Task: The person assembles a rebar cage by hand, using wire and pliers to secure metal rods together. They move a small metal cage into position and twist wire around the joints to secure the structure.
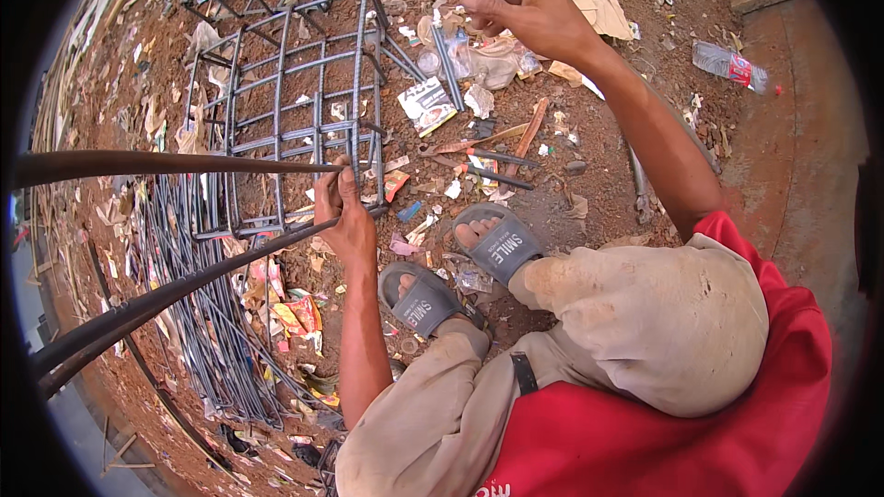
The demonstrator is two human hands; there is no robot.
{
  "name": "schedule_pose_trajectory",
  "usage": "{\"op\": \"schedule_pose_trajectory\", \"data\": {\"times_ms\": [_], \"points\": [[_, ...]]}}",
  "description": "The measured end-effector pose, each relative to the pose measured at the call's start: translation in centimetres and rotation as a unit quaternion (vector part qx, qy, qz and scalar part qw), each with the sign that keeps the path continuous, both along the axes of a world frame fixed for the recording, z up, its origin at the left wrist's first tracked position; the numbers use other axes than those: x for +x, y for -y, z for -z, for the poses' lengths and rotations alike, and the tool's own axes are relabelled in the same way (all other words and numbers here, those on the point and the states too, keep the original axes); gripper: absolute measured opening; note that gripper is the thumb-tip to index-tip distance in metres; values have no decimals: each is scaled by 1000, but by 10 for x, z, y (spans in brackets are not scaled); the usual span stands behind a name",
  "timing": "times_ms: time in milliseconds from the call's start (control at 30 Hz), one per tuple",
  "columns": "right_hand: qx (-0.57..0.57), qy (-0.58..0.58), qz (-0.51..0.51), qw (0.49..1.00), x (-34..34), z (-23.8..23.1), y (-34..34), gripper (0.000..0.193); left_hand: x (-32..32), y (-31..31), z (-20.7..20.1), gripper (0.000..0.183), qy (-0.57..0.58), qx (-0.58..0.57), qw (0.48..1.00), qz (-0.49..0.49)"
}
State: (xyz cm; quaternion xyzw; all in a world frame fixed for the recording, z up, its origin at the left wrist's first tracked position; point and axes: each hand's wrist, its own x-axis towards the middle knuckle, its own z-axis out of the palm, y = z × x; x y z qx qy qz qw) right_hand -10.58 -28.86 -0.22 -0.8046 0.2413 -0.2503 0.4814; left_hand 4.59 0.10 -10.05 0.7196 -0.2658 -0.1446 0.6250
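Observation:
My left hand [350, 225] is closed at the near right corner of a steel rebar cage [278, 115], its thumb and fingers against a bar there. Long dark bars [175, 285] come in from the left and meet the cage beside this hand. Above the littered ground, to the right of the cage, my right hand [529, 7] is raised with its fingers curled and the thumb tip close to the forefinger tip. Whatever lies between those tips is too small to make out. Pincers with dark handles [497, 174] lie on the soil beyond my sandalled feet.
A bundle of thin steel rods [216, 322] lies left of my feet. Short metal pieces [448, 69], a flat rusty strip [530, 133] and wrappers are strewn on the reddish soil. A plastic bottle [727, 66] lies at right by a concrete-like strip [792, 156].

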Motion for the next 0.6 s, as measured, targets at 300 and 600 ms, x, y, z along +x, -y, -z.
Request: {"op": "schedule_pose_trajectory", "data": {"times_ms": [300,600], "points": [[260,-175,130,941,-112,122,-61,36,-3,-1,-5,30,-20,24,999,-5],[-7,207,-195,959,1,-64,-100,76,0,-2,-7,26,-9,51,998,-28]]}}
